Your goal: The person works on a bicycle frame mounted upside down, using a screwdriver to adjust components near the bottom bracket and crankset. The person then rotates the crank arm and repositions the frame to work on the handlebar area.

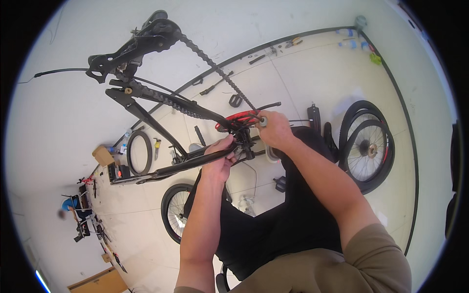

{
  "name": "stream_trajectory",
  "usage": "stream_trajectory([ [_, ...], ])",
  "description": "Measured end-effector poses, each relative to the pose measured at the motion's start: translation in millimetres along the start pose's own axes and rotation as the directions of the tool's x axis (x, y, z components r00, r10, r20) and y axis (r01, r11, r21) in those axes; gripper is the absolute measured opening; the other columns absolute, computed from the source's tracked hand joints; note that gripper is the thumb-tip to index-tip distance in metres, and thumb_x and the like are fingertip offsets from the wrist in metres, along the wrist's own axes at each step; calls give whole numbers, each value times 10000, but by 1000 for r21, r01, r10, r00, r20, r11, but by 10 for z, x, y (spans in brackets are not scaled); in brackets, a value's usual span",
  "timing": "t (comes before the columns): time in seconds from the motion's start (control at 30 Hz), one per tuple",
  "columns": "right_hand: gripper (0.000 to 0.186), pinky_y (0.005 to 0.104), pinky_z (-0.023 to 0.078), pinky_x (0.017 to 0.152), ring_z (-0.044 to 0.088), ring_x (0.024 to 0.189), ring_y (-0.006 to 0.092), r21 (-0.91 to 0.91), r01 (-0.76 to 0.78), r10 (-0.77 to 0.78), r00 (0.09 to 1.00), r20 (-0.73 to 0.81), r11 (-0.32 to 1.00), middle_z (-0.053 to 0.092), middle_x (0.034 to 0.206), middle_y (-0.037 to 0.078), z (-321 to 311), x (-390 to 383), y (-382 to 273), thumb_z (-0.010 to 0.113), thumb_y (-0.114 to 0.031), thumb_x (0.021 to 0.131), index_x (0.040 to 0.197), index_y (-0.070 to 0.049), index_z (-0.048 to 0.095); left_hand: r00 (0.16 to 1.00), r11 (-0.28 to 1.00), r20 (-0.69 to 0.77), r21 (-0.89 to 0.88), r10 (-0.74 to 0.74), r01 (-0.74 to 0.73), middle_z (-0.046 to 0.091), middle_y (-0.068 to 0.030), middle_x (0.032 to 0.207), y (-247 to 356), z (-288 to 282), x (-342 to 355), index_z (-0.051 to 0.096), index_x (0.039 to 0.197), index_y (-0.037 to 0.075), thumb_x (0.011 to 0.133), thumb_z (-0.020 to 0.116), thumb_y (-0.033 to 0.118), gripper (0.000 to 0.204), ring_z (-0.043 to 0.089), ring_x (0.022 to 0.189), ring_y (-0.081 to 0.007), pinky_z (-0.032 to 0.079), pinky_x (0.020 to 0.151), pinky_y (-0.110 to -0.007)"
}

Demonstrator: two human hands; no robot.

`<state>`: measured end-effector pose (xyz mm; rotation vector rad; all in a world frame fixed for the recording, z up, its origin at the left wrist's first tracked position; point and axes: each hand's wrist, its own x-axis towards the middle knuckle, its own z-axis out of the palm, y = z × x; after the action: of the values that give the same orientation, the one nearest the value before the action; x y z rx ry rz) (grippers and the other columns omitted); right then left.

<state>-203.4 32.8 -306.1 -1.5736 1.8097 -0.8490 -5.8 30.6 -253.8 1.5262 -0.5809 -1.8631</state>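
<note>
A black bicycle frame [166,172] is held up across the upper middle of the head view, with a slack chain [210,63] running down to a red chainring [235,117]. My left hand [218,158] is closed round the frame beside the dark bottom-bracket area [243,144]. My right hand [277,131] grips a tool with a grey-tipped handle [263,121] at the chainring; the tool's working end is too small to make out clearly. Both forearms reach up from the lower edge, over my dark-trousered legs.
Wheels and tyres [370,151] lie at the right, a bare tyre [139,152] and cardboard box [103,155] at the left. Pedals [280,183], pliers [294,42] and bottles [348,44] are on the tiled floor. Another person in blue [68,205] is at far left.
</note>
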Motion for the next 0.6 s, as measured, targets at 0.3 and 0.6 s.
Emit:
stream_trajectory([
  [0.3,310,419,434,832,645,906,295,-137,8,3,997,80,990,708,874,133,198,-27,-14,654,-108,727,1027,-127,732,998,996,-4,-60,67,-67,528,1,657,-55,8,17,683,885,23,896,705,187,166,461,545,-115,456,583,-309],
  [0.6,360,451,455,876,674,937,343,-9,5,-3,985,174,1000,717,929,185,235,81,70,641,-112,730,1079,-101,725,995,992,70,-112,67,-59,514,3,699,-66,-18,-81,664,993,16,901,691,161,174,459,621,-111,420,654,-314],
])
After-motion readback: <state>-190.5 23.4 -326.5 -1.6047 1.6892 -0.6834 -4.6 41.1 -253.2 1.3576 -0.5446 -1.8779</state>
